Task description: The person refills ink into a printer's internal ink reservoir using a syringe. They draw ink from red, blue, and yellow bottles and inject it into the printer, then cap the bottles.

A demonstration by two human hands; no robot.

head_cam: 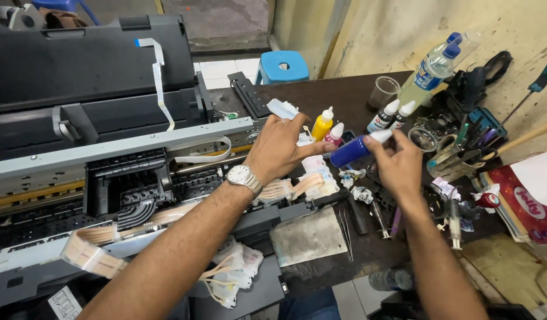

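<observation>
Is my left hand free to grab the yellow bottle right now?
Probably not: the left hand is on the blue bottle together with the right hand. The yellow bottle stands unblocked just behind.

Person, two forearms in view, both bare to the elbow, no sleeves showing. Left hand (277,148): ring on one finger; wristwatch (244,177) with silver metal link band and pale round dial at the wrist. Right hand (398,166): no glove, wrist unadorned.
</observation>
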